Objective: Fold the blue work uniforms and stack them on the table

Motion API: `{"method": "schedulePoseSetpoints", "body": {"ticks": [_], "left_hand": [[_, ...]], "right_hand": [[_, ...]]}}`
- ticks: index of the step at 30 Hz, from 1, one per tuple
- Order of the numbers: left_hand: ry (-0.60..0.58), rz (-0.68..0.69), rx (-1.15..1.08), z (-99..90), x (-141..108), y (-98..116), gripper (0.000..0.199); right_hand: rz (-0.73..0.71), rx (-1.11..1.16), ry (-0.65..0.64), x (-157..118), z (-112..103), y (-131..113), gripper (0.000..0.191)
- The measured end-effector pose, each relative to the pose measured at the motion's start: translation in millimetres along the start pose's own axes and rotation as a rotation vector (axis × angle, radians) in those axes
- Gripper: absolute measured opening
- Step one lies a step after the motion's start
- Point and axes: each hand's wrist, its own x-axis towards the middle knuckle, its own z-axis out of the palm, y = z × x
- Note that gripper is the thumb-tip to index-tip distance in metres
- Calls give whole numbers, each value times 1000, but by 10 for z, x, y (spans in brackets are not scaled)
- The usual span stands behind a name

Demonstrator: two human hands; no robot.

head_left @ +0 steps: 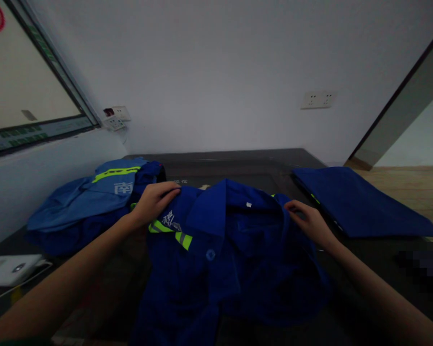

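A dark blue work jacket (209, 269) with yellow-green reflective strips, a button and white lettering is spread in front of me, its collar at the far end. My left hand (157, 202) grips the jacket's shoulder on the left, fingers closed on the cloth. On the other side, my right hand (306, 218) pinches the jacket's right edge near the collar. The front hangs partly open, showing the inside and a small white label. The lower part lies in shadow and is hard to make out.
A heap of blue clothes (90, 197) with a reflective strip lies on the left of the dark table (216, 156). A folded blue garment (357, 202) lies on the right. A white device (14, 270) with a cable sits at the left edge. Behind is a wall with sockets (317, 99).
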Motion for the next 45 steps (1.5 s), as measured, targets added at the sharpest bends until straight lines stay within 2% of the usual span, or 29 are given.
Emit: {"method": "schedulePoseSetpoints", "body": {"ticks": [3, 5, 6, 7, 9, 11, 12, 14, 17, 21, 23, 26, 29, 33, 38, 42, 45], "left_hand": [[191, -21, 97, -176, 123, 206, 37], [249, 48, 157, -206, 161, 361, 37], [264, 92, 179, -196, 165, 433, 36], [275, 137, 196, -172, 161, 497, 36], [300, 218, 221, -103, 131, 592, 35], [323, 290, 242, -33, 82, 634, 33], [326, 328, 247, -4, 52, 634, 32], [309, 404, 236, 34, -19, 598, 27], [246, 469, 198, 43, -156, 500, 22], [123, 495, 151, 5, -368, 453, 21], [32, 445, 90, -24, -455, 498, 26], [-119, 259, 5, -52, -539, 602, 36], [-212, 135, -13, -42, -570, 683, 38], [-180, 99, 1, -15, -586, 719, 32], [-123, 110, -6, -50, -640, 723, 25], [-146, 115, -7, -61, -686, 736, 26], [-117, 117, 2, -56, -697, 741, 28]], "right_hand": [[-21, 16, 158, 167, -153, -340, 22], [-11, 88, 251, 237, -216, -695, 26], [6, 189, 233, 253, -214, -884, 30], [30, 325, 149, 258, -184, -1064, 37], [79, 591, -107, 246, -45, -1349, 54], [133, 789, -278, 221, 154, -1494, 71], [163, 872, -303, 205, 250, -1515, 78], [225, 1012, -266, 167, 391, -1478, 82], [289, 1076, -150, 78, 427, -1338, 67], [260, 915, -68, -117, 325, -1187, 42], [222, 822, -75, -222, 303, -1152, 32], [191, 736, -99, -325, 333, -1154, 25], [270, 835, -211, -318, 403, -1217, 38], [420, 981, -386, -199, 483, -1323, 57], [401, 868, -575, -98, 500, -1370, 57], [404, 976, -623, -72, 567, -1408, 62], [427, 1109, -601, -38, 641, -1460, 65]]}}
